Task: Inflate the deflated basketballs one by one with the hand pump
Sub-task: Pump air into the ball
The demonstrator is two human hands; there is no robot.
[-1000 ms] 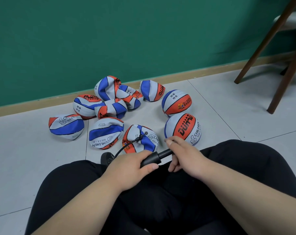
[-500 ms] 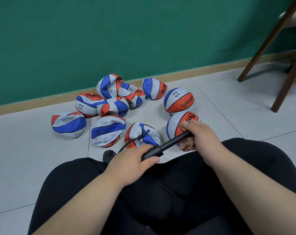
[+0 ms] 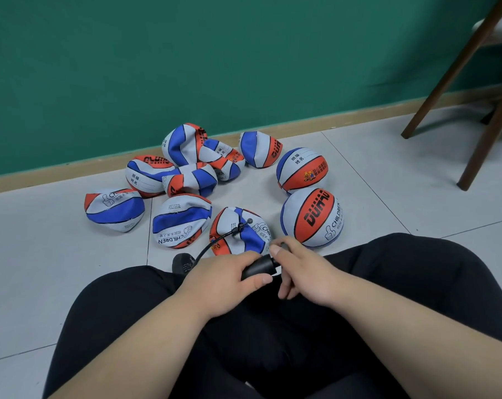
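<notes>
A black hand pump lies across my lap. My left hand grips its barrel. My right hand holds the handle, pushed in close against the barrel. A thin black hose runs from the pump to the valve of a deflated red, white and blue basketball on the floor just ahead of my knees. Several more flat balls lie in a cluster to the left and behind it. Two round, fuller balls sit to the right.
A green wall with a wooden skirting board runs behind the balls. Brown wooden chair legs stand at the right on the grey tiled floor. My black-trousered legs fill the foreground, with a dark shoe tip showing.
My right hand pulled the pump handle out to the right, then pushed it back in against the barrel. My left hand kept its hold on the barrel.
</notes>
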